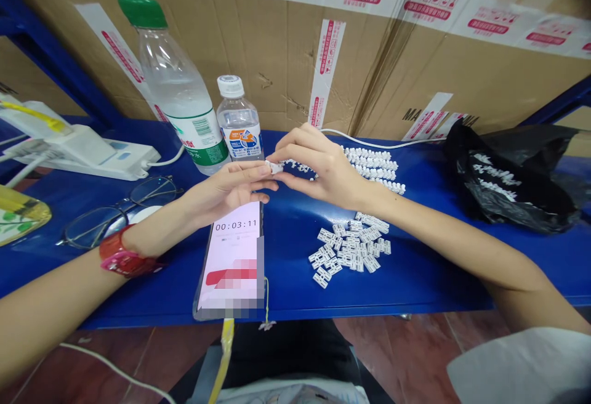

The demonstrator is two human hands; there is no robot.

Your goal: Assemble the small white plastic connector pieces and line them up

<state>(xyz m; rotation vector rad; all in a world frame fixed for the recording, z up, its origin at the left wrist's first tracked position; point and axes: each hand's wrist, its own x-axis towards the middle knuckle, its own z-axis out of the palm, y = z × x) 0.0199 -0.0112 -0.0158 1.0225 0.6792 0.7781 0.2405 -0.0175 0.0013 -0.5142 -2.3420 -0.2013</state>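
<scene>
Both hands meet over the blue table, above a phone (233,250). A small white plastic piece (276,168) is pinched between the thumb and fingers of my left hand (235,188). My right hand (318,161) reaches in from the right, its thumb and fingertips closed on the same piece. Below my right forearm lies a loose pile of flat white plastic pieces (353,247) with slots. Behind my right hand stand rows of small white pieces (373,164), partly hidden by the hand.
A large green-capped bottle (180,84) and a small water bottle (239,124) stand behind my left hand. Eyeglasses (115,213) and a power strip (106,148) are at the left. A black plastic bag (508,176) sits at the right. Cardboard boxes (277,40) line the back.
</scene>
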